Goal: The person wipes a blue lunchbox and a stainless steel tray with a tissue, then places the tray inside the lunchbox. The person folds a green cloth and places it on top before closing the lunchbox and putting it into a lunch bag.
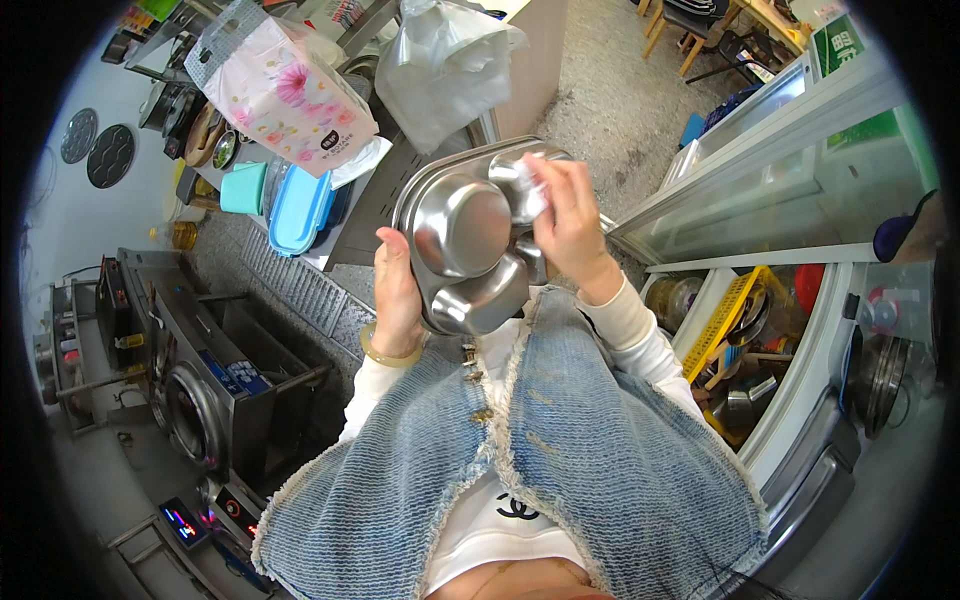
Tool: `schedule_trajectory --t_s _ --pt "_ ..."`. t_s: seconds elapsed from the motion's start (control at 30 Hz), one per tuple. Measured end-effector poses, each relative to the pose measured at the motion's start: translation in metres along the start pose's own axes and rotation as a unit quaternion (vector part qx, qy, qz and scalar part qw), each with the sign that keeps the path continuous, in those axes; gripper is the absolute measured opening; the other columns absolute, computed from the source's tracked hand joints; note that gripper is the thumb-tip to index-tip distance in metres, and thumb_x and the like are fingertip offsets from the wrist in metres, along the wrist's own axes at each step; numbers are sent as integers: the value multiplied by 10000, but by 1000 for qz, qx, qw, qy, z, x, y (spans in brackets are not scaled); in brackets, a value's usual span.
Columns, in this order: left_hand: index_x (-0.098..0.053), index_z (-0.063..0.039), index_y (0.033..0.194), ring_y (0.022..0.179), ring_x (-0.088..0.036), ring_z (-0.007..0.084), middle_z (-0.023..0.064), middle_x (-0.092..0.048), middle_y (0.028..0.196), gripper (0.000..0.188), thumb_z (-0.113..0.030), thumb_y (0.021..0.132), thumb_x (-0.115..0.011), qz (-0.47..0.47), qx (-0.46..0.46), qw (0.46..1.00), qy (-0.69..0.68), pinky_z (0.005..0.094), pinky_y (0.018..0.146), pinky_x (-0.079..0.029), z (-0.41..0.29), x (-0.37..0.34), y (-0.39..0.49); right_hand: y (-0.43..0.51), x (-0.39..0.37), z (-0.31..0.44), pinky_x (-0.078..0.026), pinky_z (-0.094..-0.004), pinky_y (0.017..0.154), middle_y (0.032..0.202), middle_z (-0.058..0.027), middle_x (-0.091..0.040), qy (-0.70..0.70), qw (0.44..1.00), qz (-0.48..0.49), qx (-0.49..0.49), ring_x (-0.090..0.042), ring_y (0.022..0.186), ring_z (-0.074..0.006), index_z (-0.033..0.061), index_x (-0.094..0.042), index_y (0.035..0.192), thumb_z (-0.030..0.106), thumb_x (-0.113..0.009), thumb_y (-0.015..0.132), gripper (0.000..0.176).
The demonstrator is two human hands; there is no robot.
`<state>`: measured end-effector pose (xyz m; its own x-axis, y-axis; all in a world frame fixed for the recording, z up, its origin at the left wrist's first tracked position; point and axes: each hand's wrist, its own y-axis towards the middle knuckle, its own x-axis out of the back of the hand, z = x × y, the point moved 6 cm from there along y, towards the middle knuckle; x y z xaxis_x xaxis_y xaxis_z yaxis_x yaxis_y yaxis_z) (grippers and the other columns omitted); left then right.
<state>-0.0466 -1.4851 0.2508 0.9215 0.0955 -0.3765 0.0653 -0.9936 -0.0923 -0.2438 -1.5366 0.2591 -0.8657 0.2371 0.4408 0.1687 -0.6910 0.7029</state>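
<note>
In front of my chest a stack of stainless-steel compartment trays (461,225) is held with its rounded undersides facing up. My left hand (397,289) grips the near left edge, thumb up along the side. Pressed by my right hand (566,217) against a raised compartment at the upper right is a crumpled white tissue (531,196), partly hidden under the fingers. Beyond the trays, a pack of tissues with a pink flower print (289,90) stands at the upper left, and a translucent plastic bag (450,71) lies beside it.
A light-blue lidded container (300,210) and a turquoise container (244,187) stand on the counter at left. A steel stove unit (240,375) is at lower left. To the right are a glass-doored cabinet (780,187) and a yellow basket (724,322) among kitchenware.
</note>
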Motion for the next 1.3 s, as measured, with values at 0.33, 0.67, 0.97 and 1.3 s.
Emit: schedule_trajectory --t_s 0.33,0.67,0.97,1.3 --pt "-580 4 1012 766 -593 124 54 -626 874 578 -539 943 -394 35 -33 998 30 243 679 -481 -4 17 -7 17 13 -9 -442 -294 781 991 -83 -540 70 997 15 -28 -513 898 -208 27 -648 1060 -115 -530 785 331" --pt "-605 -15 898 655 -555 99 22 -602 731 581 -563 927 -414 7 -11 999 38 216 602 -434 -11 28 -8 33 18 7 -453 -333 806 1018 -109 -573 140 977 132 87 -534 926 -268 18 -650 1016 -94 -544 748 309" --pt "-506 18 1196 906 -614 179 117 -613 1062 627 -536 959 -335 -17 -29 999 -15 292 772 -510 -18 24 -1 -10 28 -57 -419 -268 829 1021 -92 -540 209 962 -53 -168 -528 932 -190 -31 -601 1034 -20 -449 896 206" --pt "-421 1 1320 1099 -549 219 131 -534 1257 670 -550 965 -284 18 -69 997 -28 347 924 -456 -11 6 14 -54 18 -80 -426 -225 717 890 -29 -580 283 856 -195 -386 -511 782 -87 -47 -565 999 129 -484 966 197"
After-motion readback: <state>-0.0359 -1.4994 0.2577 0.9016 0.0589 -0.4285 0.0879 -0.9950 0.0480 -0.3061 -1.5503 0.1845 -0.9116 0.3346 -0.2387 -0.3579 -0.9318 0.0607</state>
